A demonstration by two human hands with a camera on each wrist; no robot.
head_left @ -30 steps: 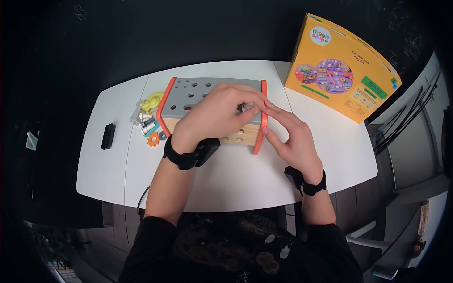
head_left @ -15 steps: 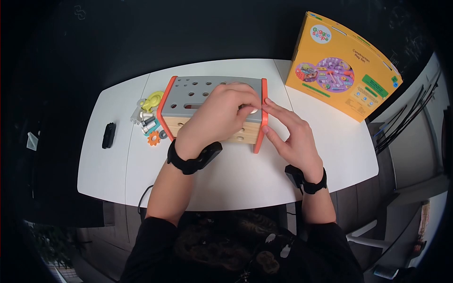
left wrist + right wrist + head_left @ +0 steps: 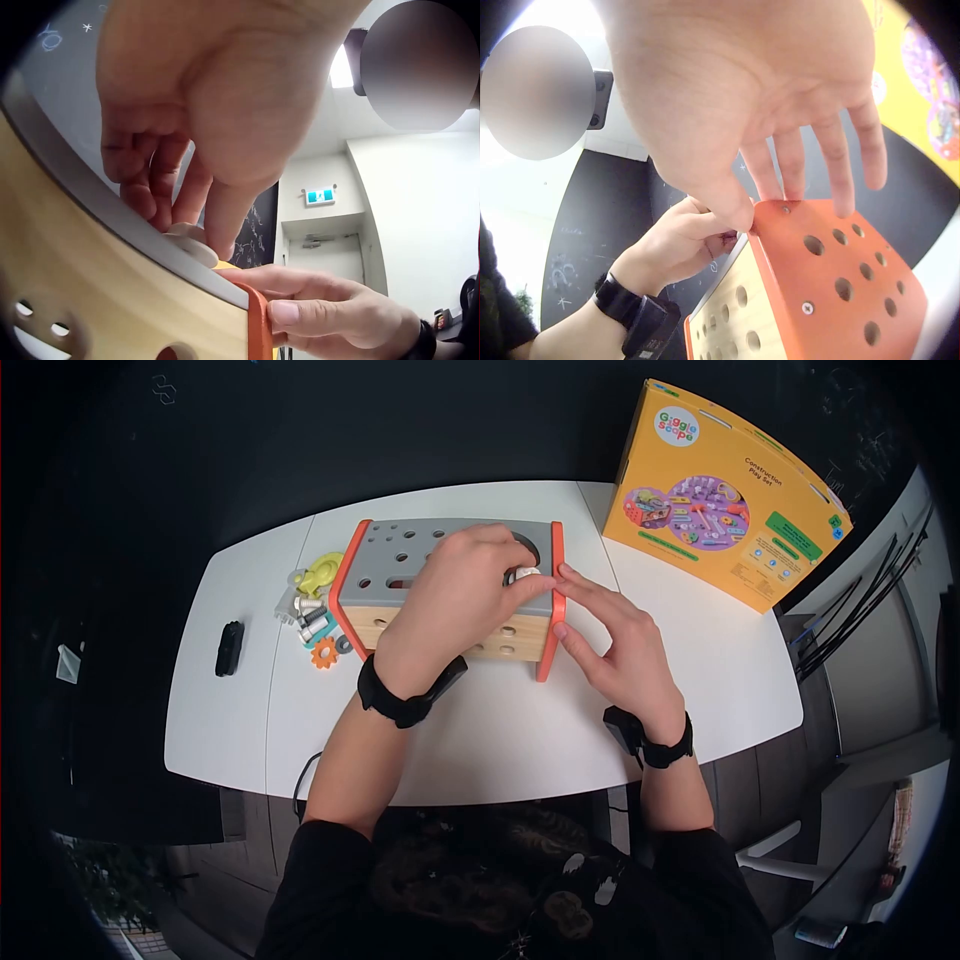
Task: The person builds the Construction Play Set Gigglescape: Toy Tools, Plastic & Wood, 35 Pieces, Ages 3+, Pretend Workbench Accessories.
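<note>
A toy workbench (image 3: 382, 568) with a grey top, wooden front and orange side panels stands on the white table. My left hand (image 3: 455, 590) reaches over its right end and pinches a small white round piece (image 3: 196, 253) between thumb and fingers, close over the grey top. Its lower part is hidden by the fingers. Beside it a dark round opening (image 3: 526, 546) shows in the top. My right hand (image 3: 632, 650) touches the right orange panel (image 3: 832, 255), its fingers fairly straight along the upper edge and the thumb at the front corner.
Left of the workbench lie loose toy parts: a yellow-green piece (image 3: 320, 574), bolts (image 3: 312, 628) and an orange gear (image 3: 324, 653). Farther left is a black object (image 3: 229, 649). A yellow Construction Play Set box (image 3: 720, 500) stands at the back right.
The white piece has shifted away from the near edge under my left fingers, and the opening beside it has come into view. My right hand stays at the orange panel.
</note>
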